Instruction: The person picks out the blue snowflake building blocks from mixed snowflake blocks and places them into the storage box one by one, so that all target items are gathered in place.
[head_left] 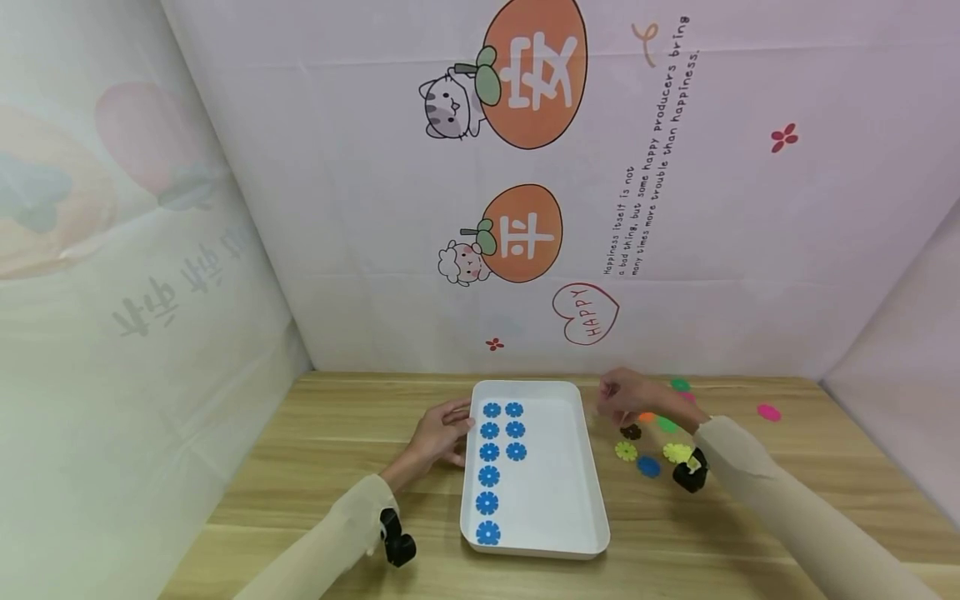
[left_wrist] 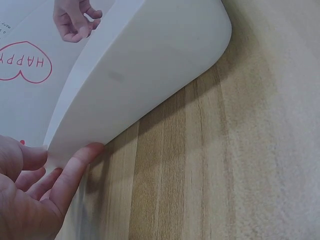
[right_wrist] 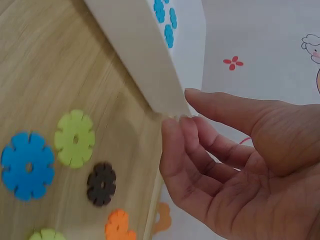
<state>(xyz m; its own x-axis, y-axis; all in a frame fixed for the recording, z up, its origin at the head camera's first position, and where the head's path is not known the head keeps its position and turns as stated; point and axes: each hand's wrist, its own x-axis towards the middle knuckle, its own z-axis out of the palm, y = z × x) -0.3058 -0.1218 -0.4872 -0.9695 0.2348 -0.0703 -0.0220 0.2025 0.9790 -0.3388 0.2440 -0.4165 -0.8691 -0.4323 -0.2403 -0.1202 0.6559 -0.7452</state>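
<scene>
A white rectangular tray (head_left: 555, 500) lies on the table with blue notched plastic discs (head_left: 489, 452) inside: several in a column along its left wall, three in a second column at the far end. At the tray's left wall, my left hand (head_left: 441, 433) grips the edge, thumb at the rim and index finger low on the outer side (left_wrist: 125, 75). My right hand (head_left: 626, 396) is by the far right corner, fingers bent and thumb apart; nothing shows between them (right_wrist: 225, 155). Below it on the table are a dark brown disc (right_wrist: 102, 184) and a yellow-green disc (right_wrist: 75, 139).
Right of the tray lie loose discs: blue (head_left: 648, 467), yellow (head_left: 677, 452), orange (right_wrist: 119, 226), green (head_left: 680, 384) and pink (head_left: 768, 412), some partly hidden by my right forearm. A printed cloth (head_left: 375, 208) stands behind the wooden table (head_left: 300, 467).
</scene>
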